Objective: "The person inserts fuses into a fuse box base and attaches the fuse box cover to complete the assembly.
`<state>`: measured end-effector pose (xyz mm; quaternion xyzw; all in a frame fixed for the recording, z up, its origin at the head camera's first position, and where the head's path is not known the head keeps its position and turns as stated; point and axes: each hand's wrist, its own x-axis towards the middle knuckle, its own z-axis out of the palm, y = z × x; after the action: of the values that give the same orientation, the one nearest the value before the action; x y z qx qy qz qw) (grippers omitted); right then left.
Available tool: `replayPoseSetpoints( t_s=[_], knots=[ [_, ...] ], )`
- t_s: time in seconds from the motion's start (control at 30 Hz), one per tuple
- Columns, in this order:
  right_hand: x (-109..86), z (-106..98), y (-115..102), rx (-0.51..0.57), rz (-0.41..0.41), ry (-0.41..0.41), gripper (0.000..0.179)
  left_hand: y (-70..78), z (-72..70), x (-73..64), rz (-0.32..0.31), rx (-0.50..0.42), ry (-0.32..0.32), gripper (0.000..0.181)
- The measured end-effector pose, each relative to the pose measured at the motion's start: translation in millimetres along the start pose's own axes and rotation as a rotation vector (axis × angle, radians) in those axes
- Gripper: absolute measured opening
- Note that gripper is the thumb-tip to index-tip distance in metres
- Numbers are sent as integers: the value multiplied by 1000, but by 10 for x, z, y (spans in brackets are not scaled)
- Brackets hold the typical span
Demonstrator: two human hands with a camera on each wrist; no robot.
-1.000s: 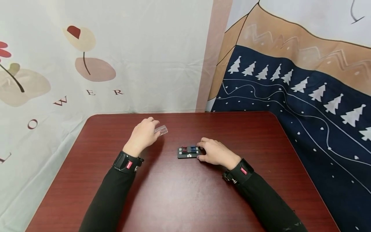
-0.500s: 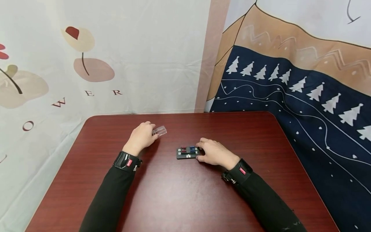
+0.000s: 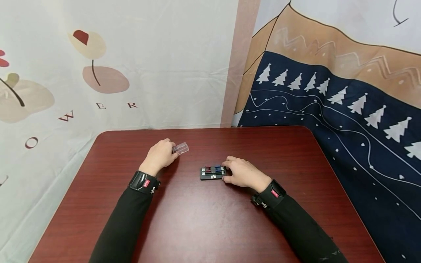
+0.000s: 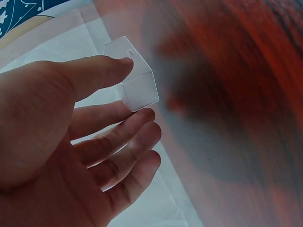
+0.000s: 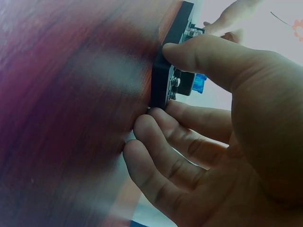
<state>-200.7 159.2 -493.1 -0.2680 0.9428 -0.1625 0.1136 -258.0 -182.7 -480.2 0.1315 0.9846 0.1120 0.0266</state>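
My left hand (image 3: 160,157) pinches a small clear plastic cover (image 3: 181,148) between thumb and forefinger, above the far left part of the table. In the left wrist view the cover (image 4: 139,78) juts out past the thumb tip, while the other fingers are loosely bent beneath. Right of it, a black fuse block (image 3: 212,176) with a red and a blue fuse and metal screw terminals lies flat on the table. My right hand (image 3: 246,174) grips its right end. The right wrist view shows the thumb on one edge of the block (image 5: 163,78); the fingertips meet the other side.
Both hands work over a reddish-brown wooden table (image 3: 204,226) with rounded far corners. A pale printed cloth (image 3: 177,73) hangs behind it, and a dark blue cloth with white trees (image 3: 296,102) hangs at the right.
My left hand has come slightly down and toward me with the clear cover still pinched. The right hand keeps its grip on the fuse block. The head view has shifted a little.
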Motion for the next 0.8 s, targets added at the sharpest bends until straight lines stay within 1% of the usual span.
replayPoseSetpoints(
  t_s=[0.3, 0.5, 0.63, 0.8],
  knots=[
    [0, -3, 0, 3, -3, 3, 48, 9, -9, 11, 2, 9, -4, 26],
    [2, 3, 7, 10, -1, 4, 47, 50, -62, -2, 13, 4, 23, 24],
    [0, 2, 4, 12, -2, 7, 48, 102, -96, -22, 37, 7, 53, 27],
    [7, 8, 7, 8, -3, 6, 48, 197, -156, -54, 97, 32, 89, 29]
  ],
)
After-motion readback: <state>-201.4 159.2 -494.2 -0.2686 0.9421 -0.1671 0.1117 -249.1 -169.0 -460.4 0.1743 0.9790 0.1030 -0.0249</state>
